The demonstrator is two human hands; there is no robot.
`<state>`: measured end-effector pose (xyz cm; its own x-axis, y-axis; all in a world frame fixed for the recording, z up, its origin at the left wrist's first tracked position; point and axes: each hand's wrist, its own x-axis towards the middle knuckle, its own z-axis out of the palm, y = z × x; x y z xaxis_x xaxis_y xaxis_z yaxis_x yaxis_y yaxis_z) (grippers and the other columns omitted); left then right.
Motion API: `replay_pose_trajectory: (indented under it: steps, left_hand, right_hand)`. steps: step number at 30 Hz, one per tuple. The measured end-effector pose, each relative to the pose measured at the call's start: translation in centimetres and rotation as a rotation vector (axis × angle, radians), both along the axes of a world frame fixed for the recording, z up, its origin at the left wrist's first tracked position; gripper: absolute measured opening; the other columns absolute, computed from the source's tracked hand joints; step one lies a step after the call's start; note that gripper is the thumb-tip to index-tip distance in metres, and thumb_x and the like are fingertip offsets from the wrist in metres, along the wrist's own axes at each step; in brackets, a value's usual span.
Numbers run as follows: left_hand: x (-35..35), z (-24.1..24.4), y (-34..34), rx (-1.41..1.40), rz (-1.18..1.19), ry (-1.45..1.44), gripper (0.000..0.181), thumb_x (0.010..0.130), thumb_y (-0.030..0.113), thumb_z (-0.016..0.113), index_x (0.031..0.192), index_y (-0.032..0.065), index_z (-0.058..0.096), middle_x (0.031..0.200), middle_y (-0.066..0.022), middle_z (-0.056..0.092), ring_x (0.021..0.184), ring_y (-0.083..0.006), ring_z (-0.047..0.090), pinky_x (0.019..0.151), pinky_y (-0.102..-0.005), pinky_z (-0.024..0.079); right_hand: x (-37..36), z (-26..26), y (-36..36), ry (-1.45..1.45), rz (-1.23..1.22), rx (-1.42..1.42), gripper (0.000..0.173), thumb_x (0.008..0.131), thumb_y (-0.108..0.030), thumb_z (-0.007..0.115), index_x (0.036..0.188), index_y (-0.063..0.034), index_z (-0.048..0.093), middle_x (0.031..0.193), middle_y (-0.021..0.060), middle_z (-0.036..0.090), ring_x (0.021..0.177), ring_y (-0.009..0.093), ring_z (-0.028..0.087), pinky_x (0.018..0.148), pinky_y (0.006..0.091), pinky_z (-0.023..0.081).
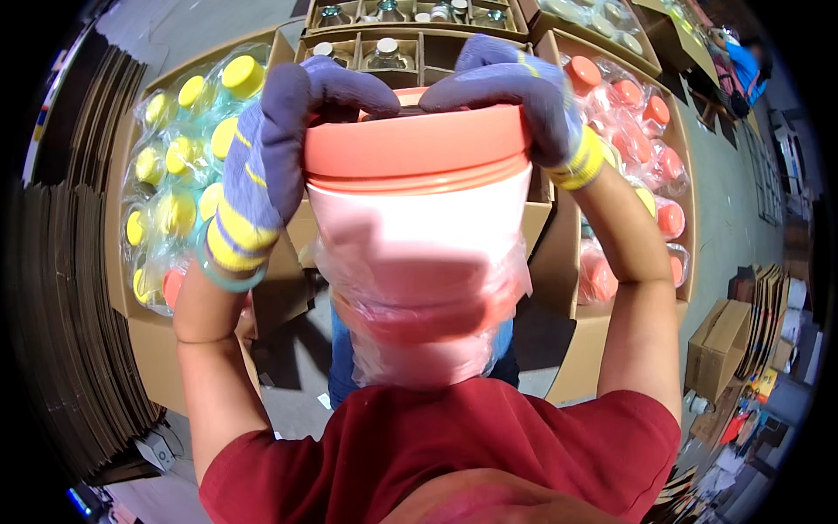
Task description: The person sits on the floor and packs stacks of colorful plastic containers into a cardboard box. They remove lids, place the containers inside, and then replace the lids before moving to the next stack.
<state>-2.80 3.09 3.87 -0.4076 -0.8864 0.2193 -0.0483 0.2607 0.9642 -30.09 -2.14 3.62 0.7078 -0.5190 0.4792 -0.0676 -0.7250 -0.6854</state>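
Note:
A large pink plastic tub (419, 229) with a coral lid or rim (419, 150) is held upright close to my chest. Clear plastic film (425, 301) is bunched around its lower part, where a second coral band shows through. My left hand (281, 131), in a purple glove with yellow stripes, grips the rim's left side. On the opposite side my right hand (517, 85), gloved alike, grips it too. The fingertips of both hands bend in over the top edge. What lies inside the tub is hidden.
To the left stands a cardboard box (118, 262) of yellow-capped, bagged bottles; coral-capped ones fill a box (691, 164) at right. Divided cartons (419, 33) of glass bottles lie ahead. Flattened cardboard (65, 327) is stacked far left. Another person (746, 69) is at upper right.

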Motion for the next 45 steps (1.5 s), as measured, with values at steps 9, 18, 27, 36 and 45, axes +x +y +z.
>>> replay_pose_trajectory:
  steps: [9,18,27,36,45]
  left_hand:
    - [-4.0,4.1,2.1,-0.564,-0.091,-0.207,0.065,0.102,0.051,0.035,0.133,-0.0018,0.056,0.125,-0.0167,0.061,0.114,-0.0277,0.06,0.101,-0.0369,0.044]
    - [0.7,-5.7,-0.7,-0.06,-0.026,0.038,0.084,0.102,0.065,0.02,0.134,-0.0053,0.051,0.134,-0.0181,0.058,0.123,-0.0291,0.057,0.109,-0.0395,0.039]
    - [-2.6,-1.5,1.9,-0.219,0.028,0.194,0.091,0.093,0.075,0.034,0.131,-0.0054,0.055,0.127,-0.0188,0.062,0.112,-0.0268,0.062,0.101,-0.0382,0.046]
    - [-0.6,-0.8,-2.2,-0.426,-0.182,0.002,0.041,0.1,0.018,0.045,0.135,-0.0002,0.057,0.139,-0.0177,0.057,0.137,-0.0283,0.047,0.114,-0.0385,0.038]
    - [-0.5,-7.6,-6.7,-0.471,-0.169,0.004,0.037,0.099,0.021,0.051,0.133,0.0112,0.063,0.131,-0.0124,0.064,0.122,-0.0329,0.06,0.105,-0.0393,0.044]
  right_hand:
    - [0.2,-10.3,-1.1,-0.465,-0.012,0.883,0.051,0.105,-0.036,0.04,0.13,0.0028,0.061,0.134,0.0137,0.061,0.125,0.023,0.056,0.11,0.0371,0.041]
    - [-0.9,-1.7,1.4,-0.211,0.039,0.134,0.061,0.11,-0.038,0.024,0.111,-0.0008,0.072,0.117,0.013,0.07,0.123,0.026,0.058,0.114,0.0378,0.036]
    - [0.1,-6.6,2.3,-0.466,-0.106,0.27,0.034,0.101,-0.024,0.049,0.116,0.0022,0.065,0.128,0.0195,0.064,0.122,0.03,0.06,0.104,0.0376,0.048]
    - [-0.4,-3.6,3.5,-0.196,-0.226,0.302,0.042,0.102,-0.025,0.044,0.127,0.0056,0.058,0.126,0.0162,0.064,0.116,0.025,0.06,0.109,0.0386,0.042]
    - [-0.4,-0.1,4.7,-0.311,0.066,0.445,0.053,0.101,-0.033,0.048,0.133,0.0088,0.055,0.131,0.0225,0.059,0.13,0.032,0.051,0.108,0.05,0.042]
